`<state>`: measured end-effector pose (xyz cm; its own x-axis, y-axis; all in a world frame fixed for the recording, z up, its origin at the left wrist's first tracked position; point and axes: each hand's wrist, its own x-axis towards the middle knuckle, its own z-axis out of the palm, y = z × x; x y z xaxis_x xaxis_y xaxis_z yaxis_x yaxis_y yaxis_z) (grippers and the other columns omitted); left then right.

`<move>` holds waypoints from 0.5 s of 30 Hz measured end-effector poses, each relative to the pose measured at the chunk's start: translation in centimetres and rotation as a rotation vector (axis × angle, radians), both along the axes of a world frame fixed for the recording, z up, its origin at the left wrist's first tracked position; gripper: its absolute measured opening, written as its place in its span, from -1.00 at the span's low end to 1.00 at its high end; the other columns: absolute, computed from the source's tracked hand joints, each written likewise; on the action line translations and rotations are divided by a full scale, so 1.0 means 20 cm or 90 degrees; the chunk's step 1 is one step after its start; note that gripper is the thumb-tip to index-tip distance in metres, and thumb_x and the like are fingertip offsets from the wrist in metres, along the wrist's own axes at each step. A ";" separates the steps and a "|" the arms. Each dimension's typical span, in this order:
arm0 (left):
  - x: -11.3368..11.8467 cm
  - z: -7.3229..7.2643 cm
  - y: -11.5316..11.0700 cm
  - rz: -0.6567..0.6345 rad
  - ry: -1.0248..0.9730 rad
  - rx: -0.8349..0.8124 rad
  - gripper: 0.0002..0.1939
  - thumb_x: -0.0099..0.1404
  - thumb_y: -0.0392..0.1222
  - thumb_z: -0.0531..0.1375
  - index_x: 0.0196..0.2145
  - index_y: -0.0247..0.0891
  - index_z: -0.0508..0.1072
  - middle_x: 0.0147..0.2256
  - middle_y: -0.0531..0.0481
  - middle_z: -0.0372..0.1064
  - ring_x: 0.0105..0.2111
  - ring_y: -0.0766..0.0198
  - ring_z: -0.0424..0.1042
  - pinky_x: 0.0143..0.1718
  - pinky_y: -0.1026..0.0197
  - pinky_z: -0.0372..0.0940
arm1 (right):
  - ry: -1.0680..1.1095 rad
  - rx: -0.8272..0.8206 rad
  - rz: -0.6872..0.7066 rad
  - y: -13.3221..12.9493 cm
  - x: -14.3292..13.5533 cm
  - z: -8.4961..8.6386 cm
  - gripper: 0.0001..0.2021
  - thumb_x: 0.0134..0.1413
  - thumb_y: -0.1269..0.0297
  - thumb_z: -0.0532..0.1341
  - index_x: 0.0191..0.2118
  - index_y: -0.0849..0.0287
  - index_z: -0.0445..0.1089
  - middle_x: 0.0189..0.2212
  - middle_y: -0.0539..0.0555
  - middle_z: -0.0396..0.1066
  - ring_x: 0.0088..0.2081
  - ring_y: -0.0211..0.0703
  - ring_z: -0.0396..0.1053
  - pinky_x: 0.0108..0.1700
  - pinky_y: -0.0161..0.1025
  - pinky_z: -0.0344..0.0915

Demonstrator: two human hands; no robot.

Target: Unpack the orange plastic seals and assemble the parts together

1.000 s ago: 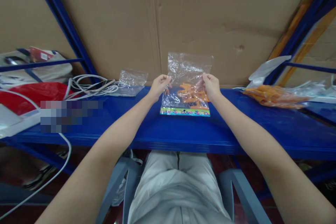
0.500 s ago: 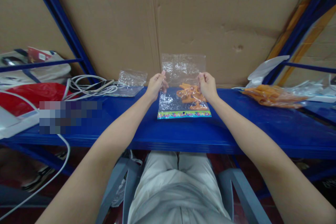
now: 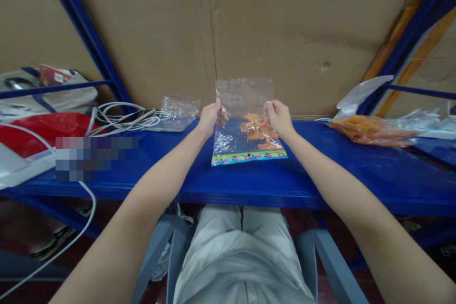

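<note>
A clear plastic bag (image 3: 228,140) with a colourful printed strip along its lower edge is stretched between my two hands. My left hand (image 3: 210,118) pinches its left side, and my right hand (image 3: 280,118) pinches the right side at about the same height. Inside, toward the right, lie several orange plastic pieces (image 3: 258,129); their exact kind cannot be made out. The bag's top part stands up in front of the cardboard, and its lower part hangs over the blue table (image 3: 228,183).
Another clear bag (image 3: 174,113) lies at the back left beside coiled white cables (image 3: 124,118). A red bag (image 3: 50,128) is farther left. To the right sits a clear bag of orange pieces (image 3: 370,130). A cardboard panel (image 3: 302,33) and blue posts (image 3: 80,23) stand behind.
The bag has shifted slightly left, and its printed lower edge has tilted, the left end lower. Both hands have moved a little left, still pinching its sides.
</note>
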<state>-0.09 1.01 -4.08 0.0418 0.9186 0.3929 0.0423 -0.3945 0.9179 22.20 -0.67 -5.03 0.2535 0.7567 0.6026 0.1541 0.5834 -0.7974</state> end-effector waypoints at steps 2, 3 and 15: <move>0.00 0.01 0.00 -0.029 0.001 -0.010 -0.43 0.40 0.35 0.08 -0.48 -0.20 0.33 -0.66 0.04 0.34 -0.72 0.35 0.31 -0.67 0.33 0.18 | -0.025 0.018 -0.034 0.00 0.03 0.01 -0.70 0.24 0.24 0.28 -0.52 0.10 0.28 -0.55 -0.08 0.30 -0.34 -0.23 0.33 -0.20 -0.31 0.28; 0.00 0.01 0.00 -0.048 0.003 -0.017 -0.40 0.39 0.39 0.04 -0.47 -0.21 0.36 -0.66 0.03 0.35 -0.72 0.34 0.33 -0.66 0.32 0.20 | -0.024 0.028 -0.053 0.01 0.05 0.01 -0.70 0.25 0.24 0.26 -0.52 0.10 0.29 -0.54 -0.08 0.30 -0.34 -0.23 0.33 -0.18 -0.31 0.28; 0.05 0.00 -0.13 -0.361 0.106 -0.134 -0.08 0.29 0.60 -0.21 -0.26 -0.28 0.56 -0.43 -0.22 0.56 -0.50 0.19 0.53 -0.54 0.28 0.33 | 0.233 -0.012 -0.181 0.20 0.22 -0.05 -0.74 0.28 0.31 0.09 -0.47 0.05 0.13 -0.63 -0.17 0.13 -0.59 -0.31 0.18 -0.46 -0.37 0.21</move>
<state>0.99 -1.53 -4.04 0.5905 0.7926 0.1522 0.0282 -0.2087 0.9776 26.51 3.25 -6.00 0.6458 0.6365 0.4217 0.0126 0.5434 -0.8394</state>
